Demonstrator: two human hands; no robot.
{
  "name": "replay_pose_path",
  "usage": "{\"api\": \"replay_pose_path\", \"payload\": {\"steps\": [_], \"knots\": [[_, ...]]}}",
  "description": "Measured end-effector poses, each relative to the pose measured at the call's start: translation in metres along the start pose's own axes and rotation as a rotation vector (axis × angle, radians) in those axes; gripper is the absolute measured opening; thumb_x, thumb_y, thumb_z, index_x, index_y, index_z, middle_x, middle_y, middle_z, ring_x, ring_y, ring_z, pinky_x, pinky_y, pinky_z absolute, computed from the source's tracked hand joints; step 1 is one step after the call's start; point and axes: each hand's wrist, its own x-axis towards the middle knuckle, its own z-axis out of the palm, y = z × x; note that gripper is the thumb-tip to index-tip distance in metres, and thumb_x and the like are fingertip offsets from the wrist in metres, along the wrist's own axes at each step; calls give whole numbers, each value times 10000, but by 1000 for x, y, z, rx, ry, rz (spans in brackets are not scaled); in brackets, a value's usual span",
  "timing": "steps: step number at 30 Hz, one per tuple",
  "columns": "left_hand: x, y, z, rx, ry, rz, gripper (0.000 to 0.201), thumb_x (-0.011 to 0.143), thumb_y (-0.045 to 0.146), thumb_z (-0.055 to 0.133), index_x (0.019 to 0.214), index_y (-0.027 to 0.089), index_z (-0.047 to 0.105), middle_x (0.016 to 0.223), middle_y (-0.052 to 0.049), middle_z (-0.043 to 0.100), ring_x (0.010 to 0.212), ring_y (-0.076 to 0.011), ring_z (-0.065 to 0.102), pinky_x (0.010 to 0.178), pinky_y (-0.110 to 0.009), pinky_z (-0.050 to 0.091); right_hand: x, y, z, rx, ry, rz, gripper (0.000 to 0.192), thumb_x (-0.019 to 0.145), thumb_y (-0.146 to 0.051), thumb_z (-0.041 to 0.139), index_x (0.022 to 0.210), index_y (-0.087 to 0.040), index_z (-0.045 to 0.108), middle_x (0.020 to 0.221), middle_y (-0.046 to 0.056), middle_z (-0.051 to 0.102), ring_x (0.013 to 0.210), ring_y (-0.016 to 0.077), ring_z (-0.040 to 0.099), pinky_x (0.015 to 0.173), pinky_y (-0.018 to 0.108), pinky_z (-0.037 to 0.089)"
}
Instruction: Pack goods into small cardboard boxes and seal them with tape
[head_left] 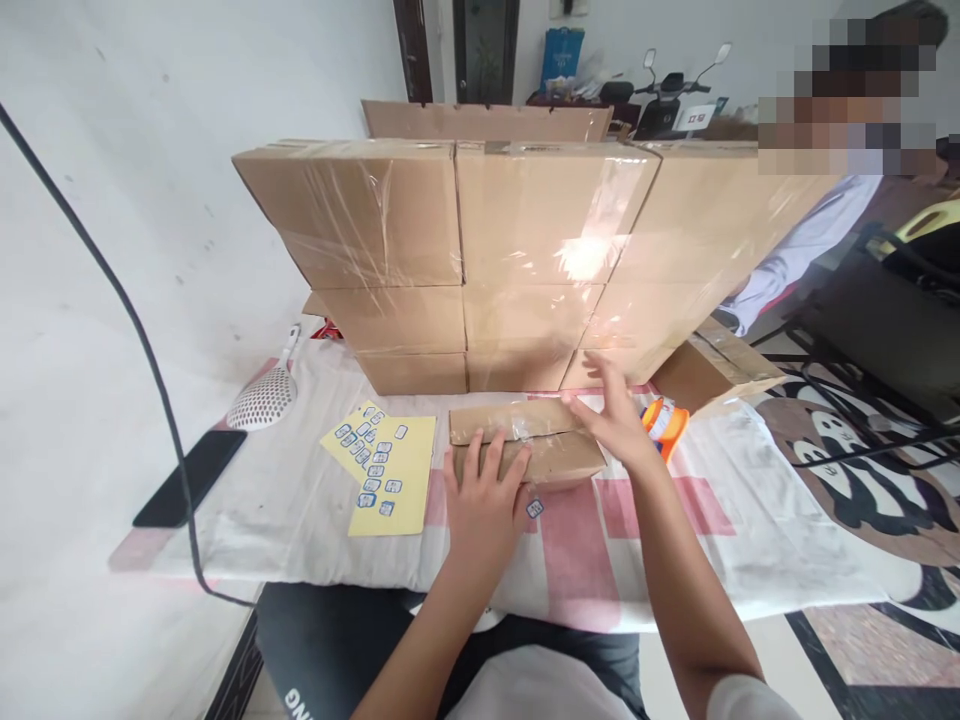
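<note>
One small flat brown cardboard box [525, 445], taped shut, contents hidden, on the cloth-covered table [750, 520]. Left hand [484, 505] fingers spread flat on its near edge; right hand [615, 415] fingers apart on its right end. Nine stacked taped brown cartons [525, 250] behind, 3x3. Two yellow sticker sheets [382, 470] left.

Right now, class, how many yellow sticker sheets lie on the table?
2: one sticker sheet lies flat left of the small box; the other sheet sits angled, partly tucked beneath its upper left corner. More might be hidden underneath.

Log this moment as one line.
left hand: flat on small taped cardboard box | right hand: on its right end | yellow sticker sheets: beside
</note>
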Motion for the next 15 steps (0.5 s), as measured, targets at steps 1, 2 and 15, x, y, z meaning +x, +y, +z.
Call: {"api": "replay_pose_path", "payload": {"steps": [1,2,15], "knots": [[0,0,0,2,1,-2,396,963,291,624,1350,358,675,1542,-43,572,1426,-367,496,1209,-667,259,-9,10,-4,138,-146,-21,777,913,-626,640,1564,-312,354,1577,146,430,1484,360,386,1223,622,275],[0,0,0,2,1,-4,413,964,288,616,1368,361,661,1539,-39,576,1424,-363,500,1216,-662,251,-20,20,-5,263,-275,-31,818,900,-673,636,1575,-317,340,1610,134,407,1517,345,357,1250,590,262],[8,-16,-12,-106,278,341,342,857,164,660,1172,287,711,1321,-90,708,1263,-305,629,1249,-618,167,-120,37,0,327,240,-72,803,683,-706,782,1317,-284,525,1442,157,446,1417,407,446,1172,598,384]]}}
